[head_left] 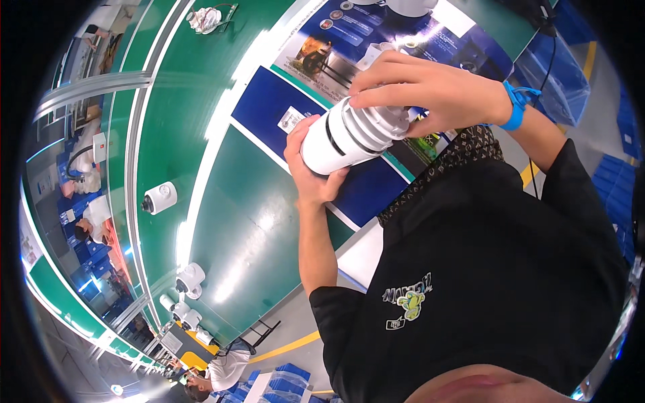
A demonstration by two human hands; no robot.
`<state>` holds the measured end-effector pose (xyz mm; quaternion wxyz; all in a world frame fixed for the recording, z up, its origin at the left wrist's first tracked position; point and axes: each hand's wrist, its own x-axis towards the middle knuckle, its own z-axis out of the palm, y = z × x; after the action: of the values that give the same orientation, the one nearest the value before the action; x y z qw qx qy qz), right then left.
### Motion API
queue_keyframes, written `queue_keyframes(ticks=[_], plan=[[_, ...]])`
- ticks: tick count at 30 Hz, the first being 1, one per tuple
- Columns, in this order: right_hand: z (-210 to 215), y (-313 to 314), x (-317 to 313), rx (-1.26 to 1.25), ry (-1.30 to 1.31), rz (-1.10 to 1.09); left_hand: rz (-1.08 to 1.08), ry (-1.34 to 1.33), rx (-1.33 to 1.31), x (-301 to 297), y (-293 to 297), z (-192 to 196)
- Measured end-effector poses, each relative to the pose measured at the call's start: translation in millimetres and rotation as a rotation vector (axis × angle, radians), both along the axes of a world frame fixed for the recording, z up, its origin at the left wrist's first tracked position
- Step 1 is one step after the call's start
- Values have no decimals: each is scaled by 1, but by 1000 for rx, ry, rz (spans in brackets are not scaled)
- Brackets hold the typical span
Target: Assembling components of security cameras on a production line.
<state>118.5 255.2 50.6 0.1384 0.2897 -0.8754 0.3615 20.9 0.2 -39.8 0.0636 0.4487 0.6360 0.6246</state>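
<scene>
Both hands grip white cylindrical camera housing [353,134], axis lower-left to upper-right.

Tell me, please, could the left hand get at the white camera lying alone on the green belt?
Probably not as things stand: the left hand is wrapped around the white cylinder, and the camera lies well apart on the belt.

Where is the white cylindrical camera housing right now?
In the head view it sits upper centre: the white cylindrical housing is held above the green bench, left hand gripping its base, right hand over its top end.
</scene>
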Motion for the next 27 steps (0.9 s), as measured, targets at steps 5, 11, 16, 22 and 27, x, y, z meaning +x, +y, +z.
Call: queue_keyframes(ticks=[5, 11, 16, 22, 27], plan=[[0, -7, -1, -24, -29, -70, 107, 127, 55, 2, 6, -6], [8, 0, -1, 19, -30, -63, 87, 215, -38, 1, 1, 0], [3, -2, -2, -56, -100, -71, 92, 236, 44, -1, 4, -1], [2, -6, -2, -74, -205, -132, 86, 285, 21, -4, 4, -2], [3, -2, -3, -56, -233, -86, 48, 252, -102, -5, -1, 5]])
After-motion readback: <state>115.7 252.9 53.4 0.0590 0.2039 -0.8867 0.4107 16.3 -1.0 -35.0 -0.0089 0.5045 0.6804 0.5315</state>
